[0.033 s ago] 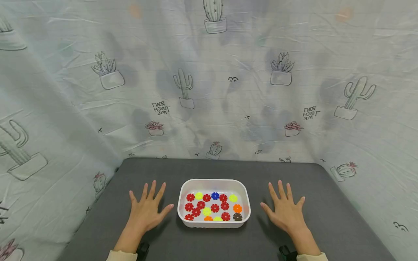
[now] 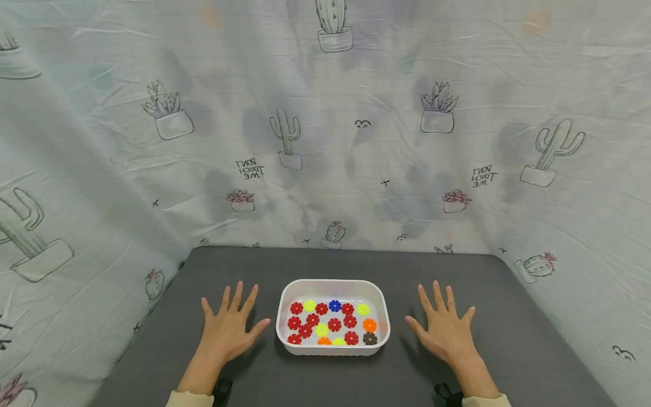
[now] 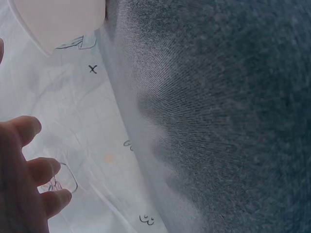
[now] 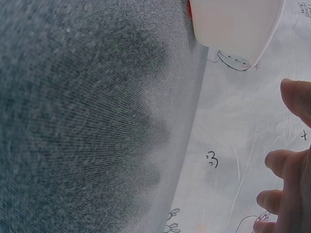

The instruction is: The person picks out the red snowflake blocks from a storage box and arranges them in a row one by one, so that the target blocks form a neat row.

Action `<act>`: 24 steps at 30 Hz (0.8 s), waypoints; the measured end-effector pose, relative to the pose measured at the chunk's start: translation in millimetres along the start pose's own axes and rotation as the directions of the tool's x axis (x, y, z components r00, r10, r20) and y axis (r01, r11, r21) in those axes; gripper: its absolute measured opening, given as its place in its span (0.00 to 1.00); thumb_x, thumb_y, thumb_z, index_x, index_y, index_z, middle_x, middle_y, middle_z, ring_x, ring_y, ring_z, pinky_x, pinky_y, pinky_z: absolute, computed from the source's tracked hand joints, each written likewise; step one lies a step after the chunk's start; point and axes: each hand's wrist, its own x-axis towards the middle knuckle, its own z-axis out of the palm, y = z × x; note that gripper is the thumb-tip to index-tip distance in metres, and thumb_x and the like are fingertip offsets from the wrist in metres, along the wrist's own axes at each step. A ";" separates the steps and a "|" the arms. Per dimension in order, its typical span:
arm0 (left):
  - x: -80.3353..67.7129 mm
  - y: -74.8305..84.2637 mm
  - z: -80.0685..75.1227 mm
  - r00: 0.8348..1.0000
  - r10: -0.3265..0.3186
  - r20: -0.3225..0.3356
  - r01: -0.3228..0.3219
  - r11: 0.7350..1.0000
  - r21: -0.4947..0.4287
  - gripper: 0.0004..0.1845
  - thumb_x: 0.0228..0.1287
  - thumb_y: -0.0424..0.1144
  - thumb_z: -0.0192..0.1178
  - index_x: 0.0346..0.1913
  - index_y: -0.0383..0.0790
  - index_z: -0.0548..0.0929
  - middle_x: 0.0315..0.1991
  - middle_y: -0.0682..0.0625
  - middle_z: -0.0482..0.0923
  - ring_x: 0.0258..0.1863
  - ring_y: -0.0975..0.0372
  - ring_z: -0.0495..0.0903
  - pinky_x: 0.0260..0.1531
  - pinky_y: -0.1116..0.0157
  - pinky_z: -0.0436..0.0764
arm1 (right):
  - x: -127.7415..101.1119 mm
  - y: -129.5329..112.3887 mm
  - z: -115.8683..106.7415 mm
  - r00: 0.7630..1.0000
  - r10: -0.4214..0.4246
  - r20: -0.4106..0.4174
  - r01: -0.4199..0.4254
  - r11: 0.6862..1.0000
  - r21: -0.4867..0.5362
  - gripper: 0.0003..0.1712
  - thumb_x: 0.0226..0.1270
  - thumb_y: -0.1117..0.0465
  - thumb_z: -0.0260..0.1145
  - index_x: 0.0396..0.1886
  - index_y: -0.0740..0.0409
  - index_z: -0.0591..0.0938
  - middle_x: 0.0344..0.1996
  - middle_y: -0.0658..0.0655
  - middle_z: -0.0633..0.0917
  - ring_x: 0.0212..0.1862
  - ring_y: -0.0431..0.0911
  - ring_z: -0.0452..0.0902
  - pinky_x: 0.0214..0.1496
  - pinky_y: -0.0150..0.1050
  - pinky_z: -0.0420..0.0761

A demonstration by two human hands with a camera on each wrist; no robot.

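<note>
A white plastic tub (image 2: 333, 350) sits on the grey table between the two hands. Inside it lie several small notched discs: red discs (image 2: 334, 324), yellow discs (image 2: 322, 329), orange discs (image 2: 369, 325), one blue disc (image 2: 334, 305) and one dark brown disc (image 2: 369, 338). To the left of the tub my left hand (image 2: 228, 333) is spread with straight fingers, its thumb pointing at the tub's side. My right hand (image 2: 447, 333) spreads the same way on the right, apart from the tub. Both hands hold nothing. Each wrist view shows fingertips and part of the tub's outer wall (image 3: 68, 19).
The grey table (image 2: 325, 263) has its far edge against a pale curtain (image 2: 325, 141) printed with potted cacti. That curtain also stands along the left and right sides. Dark straps (image 2: 222, 391) circle the wrists below light sleeves.
</note>
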 end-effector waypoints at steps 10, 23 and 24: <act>4.3 1.2 3.9 1.000 0.013 0.013 -0.013 1.000 0.005 0.43 0.59 0.69 0.51 0.73 0.50 0.59 0.73 0.37 0.52 0.71 0.37 0.49 0.59 0.28 0.34 | 2.7 1.5 3.1 1.000 -0.004 -0.008 0.004 1.000 0.007 0.47 0.64 0.30 0.51 0.74 0.52 0.57 0.73 0.68 0.51 0.73 0.67 0.39 0.57 0.81 0.35; 2.9 9.6 14.1 0.989 0.140 -0.036 -0.143 0.984 -0.103 0.43 0.60 0.66 0.54 0.74 0.52 0.57 0.75 0.44 0.51 0.72 0.45 0.55 0.64 0.33 0.50 | 2.7 -6.0 14.0 0.996 -0.057 -0.068 0.059 0.998 0.015 0.43 0.63 0.39 0.60 0.72 0.55 0.62 0.72 0.66 0.59 0.72 0.64 0.52 0.64 0.71 0.54; 3.3 10.8 15.1 0.988 0.151 -0.041 -0.155 0.981 -0.120 0.42 0.60 0.65 0.54 0.74 0.52 0.57 0.75 0.45 0.51 0.72 0.46 0.56 0.64 0.34 0.51 | 2.5 -6.5 15.3 0.995 -0.065 -0.080 0.067 0.998 0.018 0.43 0.63 0.40 0.61 0.72 0.56 0.62 0.71 0.66 0.60 0.71 0.63 0.53 0.64 0.70 0.56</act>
